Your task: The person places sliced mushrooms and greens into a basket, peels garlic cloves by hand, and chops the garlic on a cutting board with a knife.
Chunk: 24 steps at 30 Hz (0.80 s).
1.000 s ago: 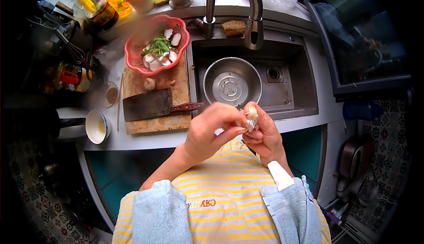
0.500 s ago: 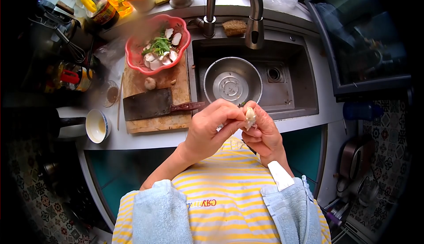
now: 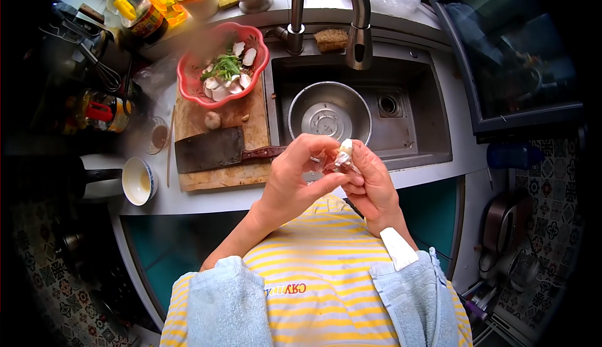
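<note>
My right hand (image 3: 374, 184) pinches a pale, partly peeled garlic clove (image 3: 345, 150) between thumb and fingers, just above the sink's front edge. Loose papery garlic skin (image 3: 323, 160) hangs off its left side. My left hand (image 3: 295, 174) curls around that skin, its thumb tip touching the clove's lower end. To the left, a cleaver (image 3: 210, 149) lies on a wooden cutting board (image 3: 210, 179), its handle reaching behind my left hand. A garlic bulb (image 3: 212, 120) and a small clove (image 3: 245, 118) rest above the blade.
A red bowl (image 3: 187, 85) with garlic skins and green scraps overlaps the board's far end. In the sink (image 3: 419, 115) sits a metal basin (image 3: 364, 112) beneath the faucet (image 3: 359, 39). A small bowl (image 3: 139, 181) and a chopstick (image 3: 170, 152) lie left of the board.
The garlic clove has turned more upright in my right hand and shifted slightly left. My left fingers have spread away from it, with reddish skin now showing between the hands.
</note>
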{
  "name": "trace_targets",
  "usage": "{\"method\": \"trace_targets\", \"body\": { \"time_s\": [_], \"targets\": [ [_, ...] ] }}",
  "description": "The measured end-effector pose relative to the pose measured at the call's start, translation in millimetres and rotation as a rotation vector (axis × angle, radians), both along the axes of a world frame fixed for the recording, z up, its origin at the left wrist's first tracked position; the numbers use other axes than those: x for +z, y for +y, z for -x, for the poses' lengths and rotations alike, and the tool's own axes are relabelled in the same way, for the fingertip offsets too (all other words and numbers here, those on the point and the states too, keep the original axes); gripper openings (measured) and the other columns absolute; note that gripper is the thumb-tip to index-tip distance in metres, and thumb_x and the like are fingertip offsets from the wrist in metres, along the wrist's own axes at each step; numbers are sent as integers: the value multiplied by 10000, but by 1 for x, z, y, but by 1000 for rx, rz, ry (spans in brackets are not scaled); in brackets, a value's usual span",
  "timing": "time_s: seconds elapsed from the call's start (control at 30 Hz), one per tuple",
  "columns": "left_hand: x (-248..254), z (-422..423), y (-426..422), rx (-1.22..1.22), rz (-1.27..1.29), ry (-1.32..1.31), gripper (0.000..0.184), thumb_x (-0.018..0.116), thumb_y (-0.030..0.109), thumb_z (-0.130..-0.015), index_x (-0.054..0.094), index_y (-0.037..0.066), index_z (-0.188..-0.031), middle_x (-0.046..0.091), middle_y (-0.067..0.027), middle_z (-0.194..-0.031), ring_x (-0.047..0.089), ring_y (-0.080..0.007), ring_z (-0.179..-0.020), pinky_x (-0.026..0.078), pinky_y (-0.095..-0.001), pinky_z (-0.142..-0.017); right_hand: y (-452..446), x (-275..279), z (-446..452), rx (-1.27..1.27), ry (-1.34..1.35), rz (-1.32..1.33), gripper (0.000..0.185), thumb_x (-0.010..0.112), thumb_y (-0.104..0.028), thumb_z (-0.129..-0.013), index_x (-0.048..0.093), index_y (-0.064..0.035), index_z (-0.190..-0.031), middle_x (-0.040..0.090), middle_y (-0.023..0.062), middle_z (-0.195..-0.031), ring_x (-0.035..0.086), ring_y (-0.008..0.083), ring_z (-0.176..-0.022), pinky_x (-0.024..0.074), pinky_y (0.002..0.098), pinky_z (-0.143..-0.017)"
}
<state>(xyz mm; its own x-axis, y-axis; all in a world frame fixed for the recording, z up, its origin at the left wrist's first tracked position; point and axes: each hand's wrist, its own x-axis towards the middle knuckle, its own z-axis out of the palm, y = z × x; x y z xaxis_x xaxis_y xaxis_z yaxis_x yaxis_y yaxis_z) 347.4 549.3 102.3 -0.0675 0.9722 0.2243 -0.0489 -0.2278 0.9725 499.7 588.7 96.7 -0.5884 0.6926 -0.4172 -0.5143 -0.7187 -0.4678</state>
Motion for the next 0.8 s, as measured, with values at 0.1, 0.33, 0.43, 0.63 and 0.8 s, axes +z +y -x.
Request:
{"method": "trace_targets", "body": {
  "time_s": [0.1,0.33,0.43,0.63,0.8],
  "targets": [
    [-1,1,0,12,30,7,300,670,2,-753,562,18,-1032,553,-73,-916,580,-130,-825,518,-236,-669,-2,4,1,-17,-189,-212,209,565,-171,-885,527,-50,-1051,499,-35,-711,345,8,-512,244,139,-420],
    [3,4,-1,-156,170,-353,239,621,-27,-796,560,-30,-1027,569,-66,-965,578,-121,-865,492,-244,-771,2,17,-6,62,-327,-427,211,552,-148,-892,550,-27,-1065,536,-22,-736,342,6,-514,249,145,-427],
    [1,2,-1,-148,139,-356,223,624,-30,-791,582,-19,-1010,583,-69,-957,583,-120,-854,497,-240,-752,4,15,-10,85,-340,-465,185,555,-150,-892,557,-27,-1029,537,-21,-735,351,4,-520,257,145,-430],
    [1,9,2,-118,17,-20,200,647,-62,-741,625,6,-928,585,-82,-916,575,-126,-824,500,-231,-684,3,20,-8,84,-431,-524,177,587,-167,-874,546,-35,-984,516,-29,-713,368,2,-539,272,143,-443],
    [-5,12,2,-124,-66,3,213,641,-97,-725,617,0,-913,576,-88,-930,570,-132,-836,502,-226,-695,1,20,-8,62,-436,-521,178,593,-168,-871,542,-39,-984,512,-30,-717,372,1,-549,276,142,-448]
  ]
}}
